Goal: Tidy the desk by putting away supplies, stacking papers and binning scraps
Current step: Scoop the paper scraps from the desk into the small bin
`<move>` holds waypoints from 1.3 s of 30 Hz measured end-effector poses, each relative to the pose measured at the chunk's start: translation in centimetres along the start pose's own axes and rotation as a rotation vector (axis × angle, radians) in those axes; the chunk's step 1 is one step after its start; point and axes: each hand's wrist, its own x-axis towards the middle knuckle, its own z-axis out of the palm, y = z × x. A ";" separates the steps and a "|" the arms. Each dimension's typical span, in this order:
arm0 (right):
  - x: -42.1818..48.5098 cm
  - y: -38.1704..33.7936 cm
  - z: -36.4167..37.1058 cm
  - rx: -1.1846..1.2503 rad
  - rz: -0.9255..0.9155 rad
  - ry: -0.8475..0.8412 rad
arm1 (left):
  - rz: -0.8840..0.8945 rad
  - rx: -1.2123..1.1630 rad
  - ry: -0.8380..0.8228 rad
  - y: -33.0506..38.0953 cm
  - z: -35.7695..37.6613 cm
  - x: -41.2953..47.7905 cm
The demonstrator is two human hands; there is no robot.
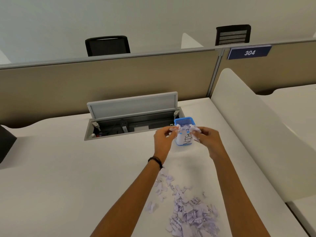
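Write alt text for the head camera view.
The left hand and right hand pinch scraps at a blue bin on a white desk. A scrap pile lies nearer the person; an open cable tray sits behind the bin.

A white desk (68,168) is standing against a beige partition (85,86), and its cable hatch (133,105) is standing open. A black chair (107,46) and a second chair (233,35) are showing behind the partition, before a plain pale wall (153,17). A blue sign (249,52) is reading 304.
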 end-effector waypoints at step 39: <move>-1.1 7.2 9.5 -0.619 -0.226 -0.231 | -0.065 0.797 0.021 -9.2 -13.3 -8.2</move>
